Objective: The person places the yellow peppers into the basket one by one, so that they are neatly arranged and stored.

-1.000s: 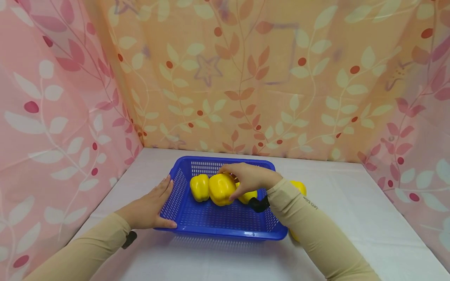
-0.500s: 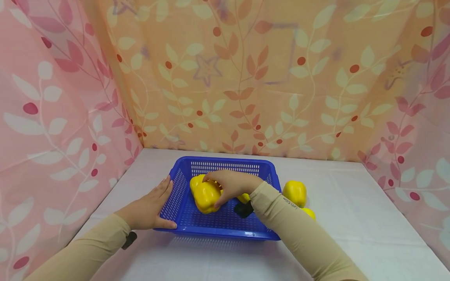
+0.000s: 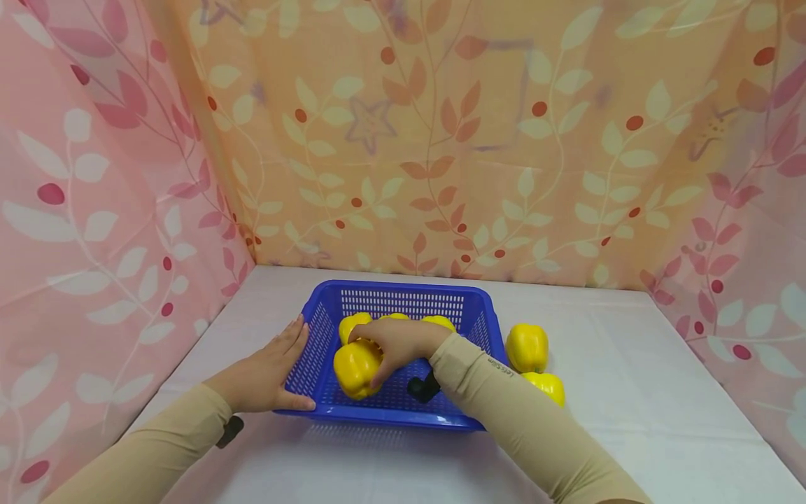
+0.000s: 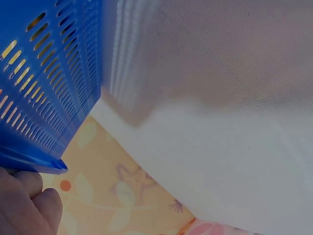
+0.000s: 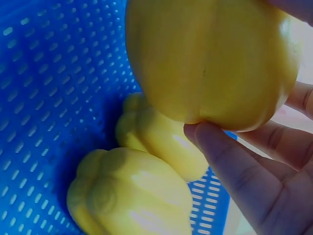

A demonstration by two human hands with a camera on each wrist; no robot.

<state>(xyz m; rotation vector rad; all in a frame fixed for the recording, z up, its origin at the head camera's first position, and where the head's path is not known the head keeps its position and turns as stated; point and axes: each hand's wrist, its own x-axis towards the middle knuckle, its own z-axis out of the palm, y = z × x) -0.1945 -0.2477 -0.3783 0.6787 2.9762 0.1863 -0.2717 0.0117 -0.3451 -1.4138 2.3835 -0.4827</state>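
While the fingers of the right hand are curled over one yellow bell pepper, the thumb presses it from the nearer side, so the fruit is clamped between them. From the right wrist, one fingertip is seen touching the crease of its skin. This pepper is inside the blue basket, in the left part; whether it touches the bottom, I cannot tell.

Just behind it is a second pepper, near the left wall. A third pepper is mostly hidden behind the right hand, and a fourth pepper shows only its upper part, farther to the right. The right wrist view shows two peppers lying side by side, below the held one.

The left hand has its fingers straight and close together along the left rim, and its thumb, which is apart from them, touches the rim at the near left corner. Under each wrist there is a black object, and both arms wear beige sleeves.

Outside the basket, to its right, two further peppers rest on the white cloth, one nearer to the person than the other. Behind stands an orange curtain with leaves, and pink ones are at both sides.
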